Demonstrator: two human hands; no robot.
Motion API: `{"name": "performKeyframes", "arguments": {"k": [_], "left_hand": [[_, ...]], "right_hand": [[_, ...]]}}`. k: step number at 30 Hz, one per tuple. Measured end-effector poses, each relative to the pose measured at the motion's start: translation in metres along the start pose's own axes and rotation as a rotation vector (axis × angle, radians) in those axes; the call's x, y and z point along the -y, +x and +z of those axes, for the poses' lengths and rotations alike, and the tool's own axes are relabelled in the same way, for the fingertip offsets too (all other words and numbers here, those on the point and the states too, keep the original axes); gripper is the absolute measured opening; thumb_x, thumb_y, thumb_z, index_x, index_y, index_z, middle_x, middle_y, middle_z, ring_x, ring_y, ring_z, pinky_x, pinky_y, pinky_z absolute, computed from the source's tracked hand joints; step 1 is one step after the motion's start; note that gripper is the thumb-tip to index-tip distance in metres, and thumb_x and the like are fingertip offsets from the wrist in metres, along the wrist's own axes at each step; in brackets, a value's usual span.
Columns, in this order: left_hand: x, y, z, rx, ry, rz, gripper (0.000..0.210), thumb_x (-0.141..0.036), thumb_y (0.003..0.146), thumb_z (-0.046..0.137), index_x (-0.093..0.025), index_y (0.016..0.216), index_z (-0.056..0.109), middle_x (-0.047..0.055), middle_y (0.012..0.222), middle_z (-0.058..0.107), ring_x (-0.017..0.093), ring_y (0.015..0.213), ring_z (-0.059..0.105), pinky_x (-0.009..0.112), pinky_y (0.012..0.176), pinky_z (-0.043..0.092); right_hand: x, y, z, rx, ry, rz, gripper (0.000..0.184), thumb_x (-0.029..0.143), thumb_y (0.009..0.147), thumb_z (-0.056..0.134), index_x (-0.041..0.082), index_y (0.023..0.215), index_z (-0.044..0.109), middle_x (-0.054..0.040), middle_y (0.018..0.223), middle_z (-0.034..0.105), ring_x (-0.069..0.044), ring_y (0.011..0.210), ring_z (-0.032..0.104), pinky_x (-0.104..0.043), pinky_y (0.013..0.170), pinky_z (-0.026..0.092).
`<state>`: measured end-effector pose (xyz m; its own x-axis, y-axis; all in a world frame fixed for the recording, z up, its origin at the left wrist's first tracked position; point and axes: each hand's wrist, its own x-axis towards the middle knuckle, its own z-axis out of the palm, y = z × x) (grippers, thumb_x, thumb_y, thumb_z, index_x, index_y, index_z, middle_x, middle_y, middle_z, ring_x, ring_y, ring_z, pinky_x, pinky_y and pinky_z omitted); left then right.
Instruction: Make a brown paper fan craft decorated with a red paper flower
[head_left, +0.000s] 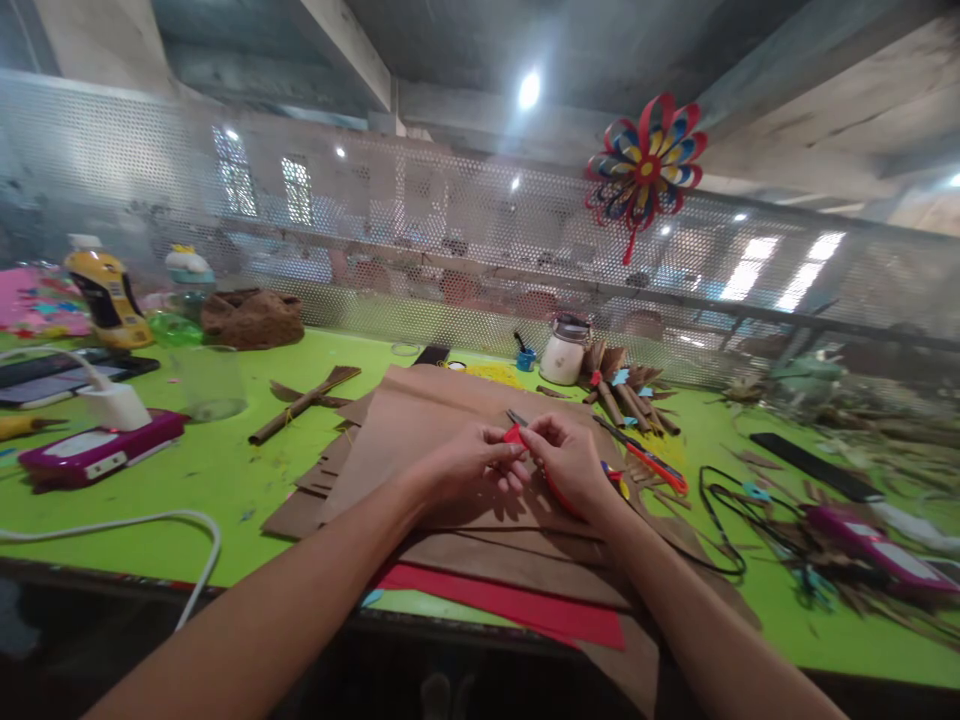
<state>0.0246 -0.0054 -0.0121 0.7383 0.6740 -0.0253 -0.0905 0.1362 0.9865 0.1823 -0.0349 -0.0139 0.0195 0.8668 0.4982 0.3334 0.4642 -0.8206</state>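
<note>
My left hand [487, 462] and my right hand [566, 460] meet over a stack of brown paper [420, 420]. Between their fingertips is a small red paper piece [516, 436], pinched from both sides. A grey metal tip [514, 416] shows just behind the red piece, and a red handle part shows under my right hand; they look like scissors, but I cannot tell whether my right hand holds them. An orange-red utility knife [656, 465] lies right of my right hand. Red paper sheets [517, 600] stick out beneath the brown stack at the near edge.
Rolled brown paper pieces [300, 405] lie left of the stack, and a bundle of them [630, 390] behind right. A white jar [564, 350], a clear plastic cup [210, 385] and a purple power bank [105, 450] stand around. Black cable [724, 560] loops at right. Perforated metal panel behind.
</note>
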Motion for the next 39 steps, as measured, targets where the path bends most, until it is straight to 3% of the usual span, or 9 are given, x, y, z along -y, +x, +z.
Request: {"name": "performKeyframes", "arguments": {"k": [7,15,22,39], "left_hand": [[0.0010,-0.0002,-0.0027,0.043,-0.093,0.007,0.025,-0.033,0.075,0.062,-0.009,0.082,0.061,0.009,0.073,0.067,0.012,0.060,0.061,0.022,0.055,0.044],[-0.0014,-0.0023,-0.0006,0.047,-0.072,-0.003,0.026,-0.035,0.076,0.061,-0.009,0.080,0.060,0.010,0.071,0.067,0.012,0.058,0.061,0.023,0.055,0.045],[-0.0009,-0.0015,-0.0007,0.096,-0.100,-0.014,0.030,-0.037,0.077,0.059,-0.008,0.087,0.060,0.012,0.075,0.067,0.015,0.064,0.063,0.025,0.060,0.046],[0.0009,0.0007,0.0016,0.051,-0.012,-0.028,0.027,-0.035,0.072,0.063,-0.009,0.080,0.061,0.011,0.072,0.067,0.014,0.058,0.062,0.024,0.054,0.046]], "right_hand": [[-0.0012,0.0015,0.0005,-0.020,-0.010,-0.003,0.020,0.034,0.076,0.058,0.016,0.068,0.057,0.0004,0.057,0.057,-0.012,0.052,0.049,-0.023,0.050,0.038],[0.0035,-0.0017,0.0005,-0.068,-0.144,-0.108,0.018,0.032,0.078,0.055,0.018,0.068,0.057,0.0007,0.060,0.057,-0.012,0.055,0.050,-0.024,0.054,0.038],[0.0038,-0.0008,-0.0011,-0.017,-0.171,-0.110,0.019,0.033,0.079,0.053,0.018,0.067,0.056,0.0004,0.059,0.057,-0.013,0.055,0.051,-0.024,0.055,0.039],[0.0011,-0.0006,0.0008,-0.035,-0.223,-0.111,0.017,0.030,0.078,0.055,0.018,0.066,0.058,-0.0003,0.059,0.059,-0.013,0.055,0.051,-0.025,0.054,0.039]]}}
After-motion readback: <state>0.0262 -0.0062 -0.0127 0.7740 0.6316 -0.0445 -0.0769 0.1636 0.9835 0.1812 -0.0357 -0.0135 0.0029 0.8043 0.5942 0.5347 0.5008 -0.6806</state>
